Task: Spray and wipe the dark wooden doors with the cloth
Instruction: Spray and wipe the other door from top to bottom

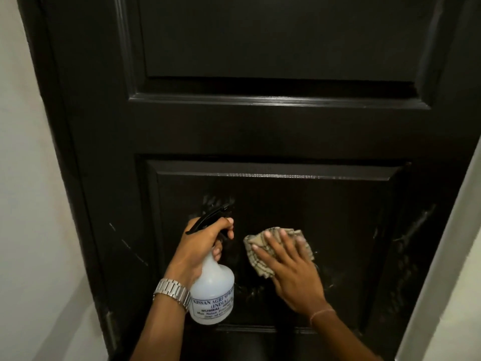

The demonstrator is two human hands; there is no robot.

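1. A pale wall (23,178) runs down the left edge, beside the dark door frame (59,126).
2. The dark wooden door (260,131) fills most of the view, with an upper recessed panel (273,35) and a lower recessed panel (338,230). Faint pale scuff lines show on the left stile at the height of the lower panel.
3. The left hand (197,246) wears a silver metal watch (173,293) at the wrist. Its grip is closed round the neck of a spray bottle (212,290), with a finger curled over the black trigger head (208,217), whose nozzle points at the lower panel.
4. The bottle is translucent white. Its label reads "KISSAN AGRI SPRAY…", then "(INDIA)" and "MUMBAI"; the smaller lines beneath are too blurred to read with certainty.
5. Just to the right of the bottle, the right hand (291,267) lies flat with fingers spread and straight, pressing a beige checked cloth (263,259) against the lower panel. The cloth is bunched under the fingers, and its grip is open rather than curled. A thin band circles that wrist.
6. Wet streaks glint on the panel around the cloth and further right.
7. A pale wall edge (447,256) closes the right side.
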